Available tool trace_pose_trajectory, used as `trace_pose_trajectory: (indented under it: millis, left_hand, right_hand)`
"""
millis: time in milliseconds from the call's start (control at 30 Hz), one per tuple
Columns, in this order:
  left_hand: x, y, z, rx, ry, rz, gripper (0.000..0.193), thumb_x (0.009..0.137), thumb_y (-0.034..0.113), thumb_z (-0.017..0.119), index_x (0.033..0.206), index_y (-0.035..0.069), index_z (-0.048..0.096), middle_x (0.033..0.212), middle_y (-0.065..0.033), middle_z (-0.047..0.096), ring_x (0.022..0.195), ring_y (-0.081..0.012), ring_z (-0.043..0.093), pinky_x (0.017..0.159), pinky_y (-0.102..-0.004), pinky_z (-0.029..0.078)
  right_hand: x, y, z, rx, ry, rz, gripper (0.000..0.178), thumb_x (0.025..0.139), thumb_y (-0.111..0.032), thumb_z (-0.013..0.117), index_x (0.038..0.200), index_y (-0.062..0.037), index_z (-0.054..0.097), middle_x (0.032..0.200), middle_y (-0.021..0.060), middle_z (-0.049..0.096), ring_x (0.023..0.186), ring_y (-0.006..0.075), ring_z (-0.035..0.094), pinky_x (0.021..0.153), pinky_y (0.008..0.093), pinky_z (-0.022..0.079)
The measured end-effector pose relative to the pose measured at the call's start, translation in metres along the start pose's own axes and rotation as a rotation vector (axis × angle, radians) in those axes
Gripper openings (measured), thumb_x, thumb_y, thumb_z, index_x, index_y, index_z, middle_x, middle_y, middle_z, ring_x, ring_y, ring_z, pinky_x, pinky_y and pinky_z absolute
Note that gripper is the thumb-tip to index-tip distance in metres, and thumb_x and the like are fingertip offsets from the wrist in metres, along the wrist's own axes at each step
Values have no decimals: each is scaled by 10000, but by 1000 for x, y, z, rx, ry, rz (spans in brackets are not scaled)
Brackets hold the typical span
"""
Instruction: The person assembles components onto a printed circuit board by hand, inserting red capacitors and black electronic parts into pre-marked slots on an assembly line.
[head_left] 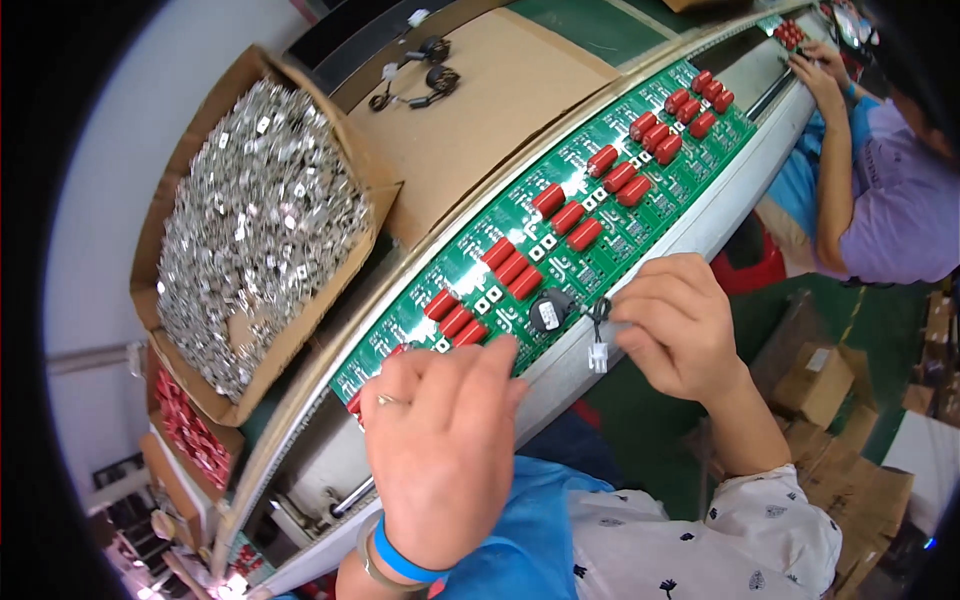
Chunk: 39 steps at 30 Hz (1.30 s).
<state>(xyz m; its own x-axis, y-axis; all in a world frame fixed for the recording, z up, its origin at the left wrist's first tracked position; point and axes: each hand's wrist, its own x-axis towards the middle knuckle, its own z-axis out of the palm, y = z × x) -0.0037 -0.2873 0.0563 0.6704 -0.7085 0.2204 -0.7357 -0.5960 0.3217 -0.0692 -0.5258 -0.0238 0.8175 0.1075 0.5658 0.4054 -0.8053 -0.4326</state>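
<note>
A long green circuit board (590, 235) with several red cylindrical parts lies lengthwise on a rail-edged line. Over its near left end is my left hand (440, 440), fingers loosely bent and apart, nothing visible in them; its fingertips partly hide the board. At the board's near edge, my right hand (680, 325) pinches the dark wires of a short cable (600, 310). The cable's white plug (597, 357) hangs past the edge. Beside these fingers, a round black part with a white label (548, 314) rests over the board; its link to the cable is not clear.
A cardboard box (385, 215) full of small shiny metal pieces stands at left, with a box of red parts (190, 425) below it. Several black coiled cables (430, 80) lie on a cardboard sheet (480, 120). A co-worker's hands (822, 75) are at the far right.
</note>
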Motion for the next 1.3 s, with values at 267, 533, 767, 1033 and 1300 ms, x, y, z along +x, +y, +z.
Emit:
trace_pose_trajectory:
  millis: [267, 533, 767, 1033, 1300]
  left_hand:
    - [35, 7, 25, -16, -200, -85, 451, 787, 121, 809, 1215, 53, 682, 1031, -92, 686, 950, -293, 601, 868, -402, 443]
    - [50, 16, 36, 69, -288, -172, 451, 776, 146, 842, 1202, 75, 714, 1021, -95, 709, 894, -265, 650, 822, -372, 461]
    - [50, 24, 39, 142, -292, -221, 449, 734, 96, 855, 1160, 61, 721, 1024, -93, 735, 867, -253, 662, 770, -350, 479]
    - [51, 23, 41, 201, -276, -79, 481, 677, 29, 842, 1143, 37, 723, 993, -104, 752, 755, -233, 662, 709, -330, 503]
    - [54, 23, 40, 206, -302, -104, 463, 691, 32, 831, 1140, 26, 717, 994, -104, 747, 755, -235, 658, 717, -337, 514]
  right_hand:
    - [-7, 22, 15, 123, 146, 154, 398, 839, -397, 766, 1019, -54, 674, 1003, 81, 695, 970, 276, 654, 848, 421, 472]
    - [-21, 29, 29, 32, 59, 72, 421, 838, -492, 675, 903, -81, 735, 1081, 69, 723, 1109, 213, 619, 920, 395, 458]
    - [-26, 36, 34, 57, 98, 29, 406, 880, -439, 654, 974, -56, 748, 1075, 82, 725, 1126, 205, 621, 947, 366, 471]
    - [-28, 43, 29, 32, 27, -36, 450, 934, -448, 620, 1017, -21, 738, 1093, 86, 726, 1133, 211, 629, 935, 331, 465]
    - [-25, 43, 30, -40, 21, -51, 419, 975, -450, 581, 1032, -70, 747, 1103, 53, 733, 1136, 173, 641, 911, 297, 438]
